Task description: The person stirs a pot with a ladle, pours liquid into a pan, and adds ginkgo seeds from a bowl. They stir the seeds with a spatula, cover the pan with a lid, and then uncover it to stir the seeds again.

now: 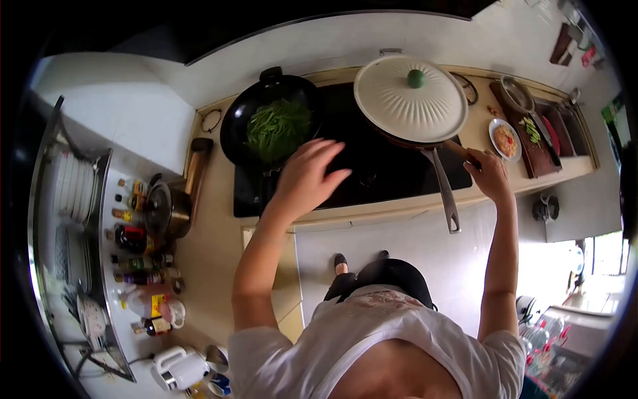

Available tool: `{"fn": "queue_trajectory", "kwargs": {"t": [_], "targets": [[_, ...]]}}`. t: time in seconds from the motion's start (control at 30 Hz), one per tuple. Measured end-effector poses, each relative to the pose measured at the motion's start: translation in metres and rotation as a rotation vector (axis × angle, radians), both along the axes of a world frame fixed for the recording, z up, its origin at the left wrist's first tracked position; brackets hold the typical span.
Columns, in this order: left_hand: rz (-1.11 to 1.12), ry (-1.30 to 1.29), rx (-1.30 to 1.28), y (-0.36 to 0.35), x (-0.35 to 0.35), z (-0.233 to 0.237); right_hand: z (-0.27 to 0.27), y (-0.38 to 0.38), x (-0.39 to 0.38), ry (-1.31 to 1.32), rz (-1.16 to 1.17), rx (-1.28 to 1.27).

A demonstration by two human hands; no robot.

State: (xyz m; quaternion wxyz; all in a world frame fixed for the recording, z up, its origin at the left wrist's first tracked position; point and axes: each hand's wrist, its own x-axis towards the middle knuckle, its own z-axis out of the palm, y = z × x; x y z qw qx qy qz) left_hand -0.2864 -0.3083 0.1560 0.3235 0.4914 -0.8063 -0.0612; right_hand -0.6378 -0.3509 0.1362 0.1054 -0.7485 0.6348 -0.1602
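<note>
Right hand (490,174): fingers clamped on the wooden handle (456,150), its long axis slanting up-left to the pale lid (392,106) | Left hand (307,178): nearer the wok (233,133) of greens (279,126), thumb and fingers apart.

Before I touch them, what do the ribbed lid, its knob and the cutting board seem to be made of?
Ribbed lid: cream, softly shiny, perhaps coated metal; ceramic possible. Knob: smooth green, perhaps plastic or ceramic. Cutting board: likely wood, matte, from its reddish-brown colour; grain is unclear.
</note>
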Motion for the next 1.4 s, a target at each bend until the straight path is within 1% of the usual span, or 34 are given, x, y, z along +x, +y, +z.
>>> {"fn": "queue_trajectory", "kwargs": {"t": [0.03, 0.07, 0.1, 0.17, 0.23, 0.27, 0.33, 0.37, 0.43, 0.47, 0.5, 0.57, 0.77, 0.93, 1.03, 1.1, 1.27, 1.4], "targets": [[0.070, 0.064, 0.075, 0.018, 0.017, 0.001, -0.001, 0.000, 0.000, 0.005, -0.034, 0.003], [0.139, 0.100, 0.067, 0.033, 0.039, -0.011, -0.003, -0.001, -0.001, 0.014, -0.027, 0.018], [0.207, 0.135, 0.056, 0.045, 0.060, -0.029, -0.004, -0.002, -0.001, 0.022, -0.023, 0.029], [0.367, 0.340, 0.144, 0.075, 0.091, -0.058, -0.004, 0.001, 0.002, 0.013, -0.065, -0.031], [0.534, 0.399, 0.291, 0.098, 0.122, -0.093, -0.005, 0.000, 0.002, 0.044, -0.047, 0.001], [0.505, 0.403, 0.296, 0.105, 0.124, -0.100, -0.003, -0.001, 0.003, 0.052, -0.075, -0.001], [0.552, 0.837, 0.493, 0.113, 0.126, -0.109, -0.002, -0.001, 0.005, 0.050, -0.089, 0.105], [0.530, 0.836, 0.501, 0.113, 0.127, -0.113, -0.005, -0.002, 0.005, 0.054, -0.112, 0.103], [0.601, 0.940, 0.644, 0.112, 0.127, -0.118, -0.009, -0.001, 0.004, 0.013, -0.097, 0.032], [0.623, 0.925, 0.639, 0.112, 0.122, -0.116, -0.008, 0.001, 0.007, 0.022, -0.124, 0.039], [0.600, 0.923, 0.649, 0.111, 0.121, -0.116, -0.008, 0.003, 0.008, 0.028, -0.147, 0.036], [0.518, 1.033, 0.740, 0.107, 0.121, -0.117, -0.008, 0.004, 0.013, 0.011, -0.153, 0.004], [0.401, 1.094, 0.822, 0.099, 0.114, -0.120, 0.003, 0.010, 0.025, 0.028, -0.210, 0.054], [0.444, 1.123, 0.775, 0.100, 0.103, -0.117, -0.006, 0.008, 0.019, 0.000, -0.204, 0.056], [0.405, 1.129, 0.754, 0.100, 0.104, -0.120, -0.022, -0.001, 0.005, -0.031, -0.162, 0.010], [0.385, 1.149, 0.759, 0.100, 0.104, -0.122, -0.025, -0.004, 0.000, -0.103, -0.159, 0.042], [0.368, 1.151, 0.757, 0.100, 0.104, -0.122, -0.019, -0.003, 0.001, -0.084, -0.183, 0.071], [0.400, 1.141, 0.761, 0.100, 0.101, -0.116, -0.017, -0.003, 0.004, -0.064, -0.197, 0.068]]}}
